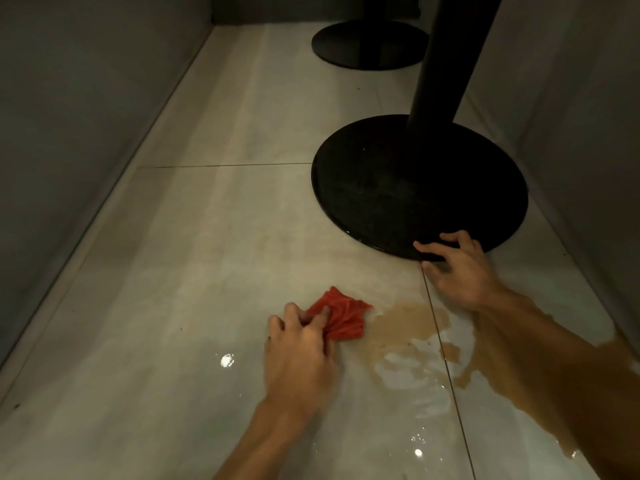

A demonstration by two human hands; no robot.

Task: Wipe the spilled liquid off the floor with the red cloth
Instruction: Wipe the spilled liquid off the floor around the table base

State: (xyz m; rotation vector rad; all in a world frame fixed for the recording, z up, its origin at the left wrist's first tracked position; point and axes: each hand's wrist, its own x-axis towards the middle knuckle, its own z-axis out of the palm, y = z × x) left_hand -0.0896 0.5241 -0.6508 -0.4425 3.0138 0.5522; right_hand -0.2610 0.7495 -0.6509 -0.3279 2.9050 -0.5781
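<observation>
A crumpled red cloth [346,317] lies on the pale tiled floor [207,254], just left of a brown puddle of spilled liquid [408,327]. My left hand [301,351] grips the near side of the cloth and holds it down on the floor at the puddle's left edge. The spill spreads to the right and toward me, running under my right forearm. My right hand [457,268] rests with spread fingers on the near rim of a round black table base [415,188].
A black post [446,57] rises from the near base. A second black base [370,43] stands farther back. Grey walls [69,116] close in the floor strip on the left and right. A tile joint [446,358] runs through the puddle.
</observation>
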